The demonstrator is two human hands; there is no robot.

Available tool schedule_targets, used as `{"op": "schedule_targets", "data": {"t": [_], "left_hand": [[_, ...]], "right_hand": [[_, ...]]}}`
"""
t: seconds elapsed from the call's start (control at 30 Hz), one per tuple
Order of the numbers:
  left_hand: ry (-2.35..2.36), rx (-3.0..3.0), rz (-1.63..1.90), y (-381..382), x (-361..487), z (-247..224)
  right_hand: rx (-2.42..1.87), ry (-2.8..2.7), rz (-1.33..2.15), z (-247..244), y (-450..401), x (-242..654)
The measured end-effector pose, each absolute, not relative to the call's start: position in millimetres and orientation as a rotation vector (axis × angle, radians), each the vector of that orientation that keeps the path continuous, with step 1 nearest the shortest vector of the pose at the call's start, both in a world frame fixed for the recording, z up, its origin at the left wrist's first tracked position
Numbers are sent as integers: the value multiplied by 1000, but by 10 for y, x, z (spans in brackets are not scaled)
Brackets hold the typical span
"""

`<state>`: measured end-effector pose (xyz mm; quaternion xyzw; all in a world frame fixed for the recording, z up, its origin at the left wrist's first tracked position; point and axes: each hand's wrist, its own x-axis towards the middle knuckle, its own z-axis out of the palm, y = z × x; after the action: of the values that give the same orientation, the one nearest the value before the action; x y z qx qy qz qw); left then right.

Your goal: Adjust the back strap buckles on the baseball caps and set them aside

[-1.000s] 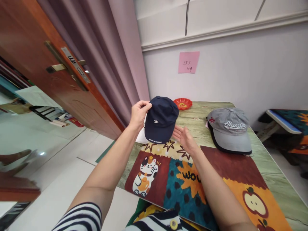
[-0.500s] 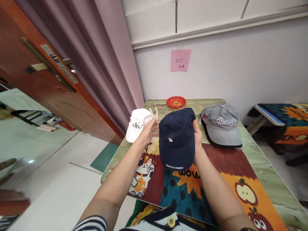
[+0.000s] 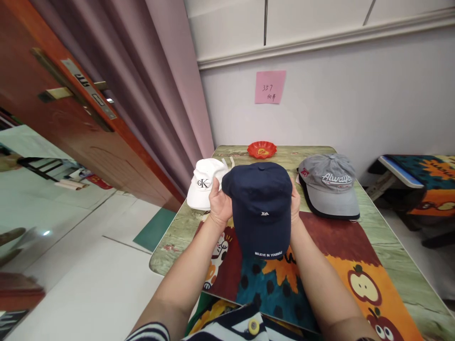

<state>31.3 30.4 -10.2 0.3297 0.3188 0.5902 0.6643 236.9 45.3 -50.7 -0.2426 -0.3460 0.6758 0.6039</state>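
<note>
A navy baseball cap (image 3: 262, 203) is held up over the table, its brim toward me and "BELIEVE IN YOURSELF" along the brim edge. My left hand (image 3: 219, 203) grips its left side, thumb raised and the other fingers hidden behind the cap. On the opposite side, my right hand (image 3: 295, 201) holds the cap's edge, most of its fingers out of sight. Just left of my left hand lies a white cap (image 3: 202, 184) marked "CK". To the right of my right hand rests a grey cap (image 3: 329, 184) with "Always" on its front.
A red scalloped dish (image 3: 262, 149) stands at the table's far edge. Under my arms lies a colourful printed mat (image 3: 359, 246) on the wood-patterned table (image 3: 398, 255). A pink note (image 3: 270, 87) is stuck to the wall. An open wooden door (image 3: 117, 166) is at left.
My left hand has come from beside the white cap onto the navy cap's left side. The navy cap has turned to face me squarely, and its brim lettering now shows.
</note>
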Motion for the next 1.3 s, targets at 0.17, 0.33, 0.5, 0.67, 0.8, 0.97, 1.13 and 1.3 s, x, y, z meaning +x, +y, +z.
{"op": "schedule_targets", "data": {"t": [0.17,0.33,0.5,0.67,0.8,0.97,1.13,1.3], "left_hand": [[785,779,1329,312,297,-80],[897,798,1239,477,262,-12],[828,907,1330,609,228,312],[807,1238,1244,635,201,394],[980,1335,1100,603,192,126],[1038,1344,1004,460,260,-39],[1065,1309,1069,327,348,-13],[1120,1309,1143,294,402,-60]], "right_hand": [[-594,-755,1617,-541,494,2424],[-705,-760,1546,-489,580,2491],[-626,-862,1295,-261,562,2575],[-770,-1094,1051,-226,578,2786],[-970,-1510,1125,-240,564,3011],[-1018,-1822,1324,-168,483,3097],[-1037,-1798,1461,-137,449,2984],[-1004,-1660,1420,-89,421,2865]]}}
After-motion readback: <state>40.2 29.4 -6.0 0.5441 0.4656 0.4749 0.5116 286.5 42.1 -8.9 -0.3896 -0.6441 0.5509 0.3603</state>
